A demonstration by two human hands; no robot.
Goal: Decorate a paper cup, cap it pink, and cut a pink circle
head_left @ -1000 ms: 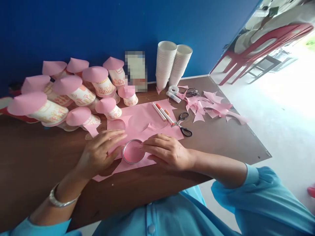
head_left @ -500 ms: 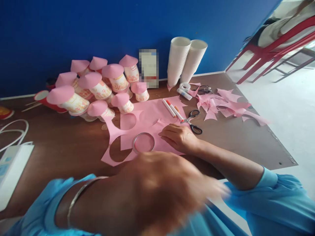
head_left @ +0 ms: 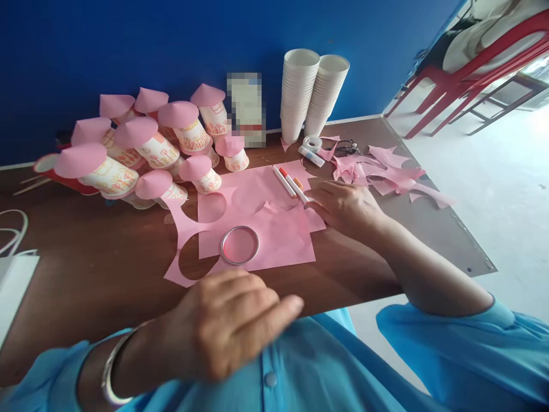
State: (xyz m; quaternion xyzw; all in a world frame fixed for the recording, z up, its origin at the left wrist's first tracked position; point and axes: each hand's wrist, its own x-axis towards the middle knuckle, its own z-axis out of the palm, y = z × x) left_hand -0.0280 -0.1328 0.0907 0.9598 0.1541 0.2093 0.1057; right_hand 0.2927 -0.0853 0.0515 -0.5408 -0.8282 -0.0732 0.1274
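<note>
My left hand (head_left: 235, 323) hovers at the table's front edge, its fingers loosely curled with nothing seen in them. Just beyond it, a metal ring (head_left: 240, 245) lies flat on pink paper (head_left: 283, 234). My right hand (head_left: 347, 206) rests on the table right of the markers (head_left: 293, 186), fingers bent over the place of the black-handled scissors, which it now hides. A pink offcut with round holes (head_left: 189, 229) overlaps the sheet's left side. Paper cups with pink cone roofs (head_left: 148, 143) and drawn flowers crowd the back left.
Two stacks of white paper cups (head_left: 298, 94) stand against the blue wall. Near them are a tape roll (head_left: 311, 143), a glue stick (head_left: 311, 157) and pink scraps (head_left: 392, 171). A white power strip (head_left: 17, 292) lies left; a red chair (head_left: 467, 74) stands beyond the table.
My right hand has moved right from the pink paper onto the scissors, covering them. My left hand has drawn back left and its fingers have curled. The view has shifted slightly.
</note>
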